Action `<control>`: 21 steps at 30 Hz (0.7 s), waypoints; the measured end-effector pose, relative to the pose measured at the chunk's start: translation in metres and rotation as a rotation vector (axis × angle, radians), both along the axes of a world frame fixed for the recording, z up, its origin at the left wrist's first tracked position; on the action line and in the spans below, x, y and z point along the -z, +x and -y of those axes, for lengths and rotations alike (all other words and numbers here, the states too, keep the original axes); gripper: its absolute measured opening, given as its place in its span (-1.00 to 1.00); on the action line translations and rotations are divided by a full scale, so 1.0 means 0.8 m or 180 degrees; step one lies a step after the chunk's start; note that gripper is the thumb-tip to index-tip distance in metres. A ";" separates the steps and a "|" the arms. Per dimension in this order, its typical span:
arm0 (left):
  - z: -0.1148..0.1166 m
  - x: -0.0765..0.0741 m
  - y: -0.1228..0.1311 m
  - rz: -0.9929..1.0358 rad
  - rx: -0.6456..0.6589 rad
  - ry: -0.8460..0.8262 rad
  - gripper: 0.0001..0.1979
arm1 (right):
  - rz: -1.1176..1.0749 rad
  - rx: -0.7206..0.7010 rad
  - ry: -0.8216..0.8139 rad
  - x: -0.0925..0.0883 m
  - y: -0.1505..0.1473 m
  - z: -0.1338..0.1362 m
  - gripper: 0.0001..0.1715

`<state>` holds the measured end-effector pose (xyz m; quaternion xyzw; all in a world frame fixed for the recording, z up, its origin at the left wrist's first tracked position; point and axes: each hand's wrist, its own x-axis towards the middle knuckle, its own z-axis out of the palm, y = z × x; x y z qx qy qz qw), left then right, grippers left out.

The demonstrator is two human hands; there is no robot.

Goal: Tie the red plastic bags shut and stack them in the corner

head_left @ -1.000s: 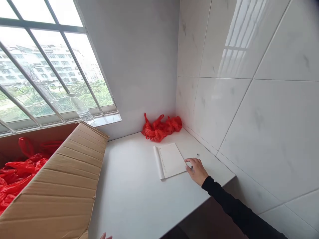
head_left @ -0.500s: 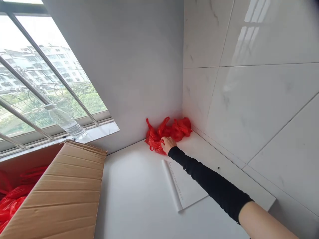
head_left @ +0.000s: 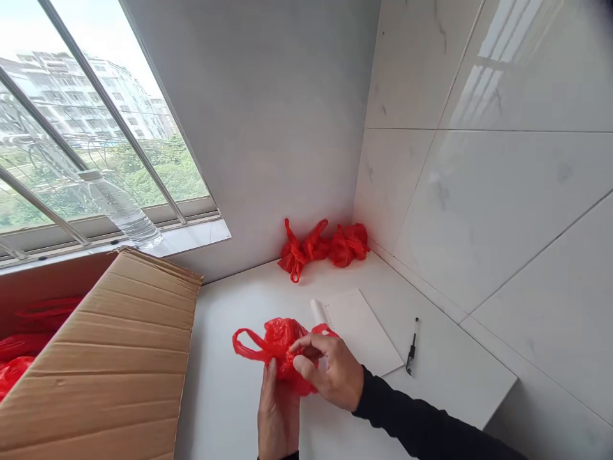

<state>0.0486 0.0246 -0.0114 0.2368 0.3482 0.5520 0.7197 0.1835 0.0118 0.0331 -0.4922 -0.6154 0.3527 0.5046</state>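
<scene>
A knotted red plastic bag (head_left: 282, 335) is held above the white table, one handle loop sticking out to the left. My left hand (head_left: 278, 409) supports it from below, thumb pressed against its front. With fingers bent, my right hand (head_left: 330, 367) grips the bag near its middle from the right. What the bag contains, if anything, is hidden. Behind my hands lie more red plastic bags (head_left: 348, 245), bunched in the corner against the wall. A notebook (head_left: 366, 326) with its cover rolled back lies just beyond my right hand.
A cardboard box (head_left: 110, 358) with red bags inside stands on the left. A water bottle (head_left: 122, 207) rests on the window sill (head_left: 196, 236). Right of the notebook lies a black pen (head_left: 412, 351). Tiled wall (head_left: 502, 211) borders the table (head_left: 225, 383) on the right.
My right hand has drawn back from the corner pile with one red bag, now close to me. My left hand has come into view holding it. The pen and more of the notebook are uncovered.
</scene>
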 end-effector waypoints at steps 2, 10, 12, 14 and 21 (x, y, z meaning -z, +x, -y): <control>-0.020 0.001 0.004 -0.0031 -0.0024 0.0112 -0.45 | -0.0143 0.0076 -0.0201 0.010 0.004 0.000 -0.71; -0.058 0.056 -0.015 -0.0171 0.0235 0.0161 -0.47 | 0.0223 0.0387 -0.0232 0.042 0.043 -0.065 -0.51; -0.059 0.065 -0.020 -0.0188 0.0253 0.0066 -0.44 | 0.0212 -0.0161 -0.0565 0.045 0.049 -0.081 -0.52; -0.059 0.073 -0.027 -0.0142 0.0140 -0.0150 -0.42 | 0.0349 -0.0421 -0.0736 0.044 0.052 -0.098 -0.51; -0.108 0.082 -0.040 -0.0351 -0.0030 -0.0406 -0.44 | 0.0564 -0.0870 -0.1001 0.028 0.045 -0.143 -0.26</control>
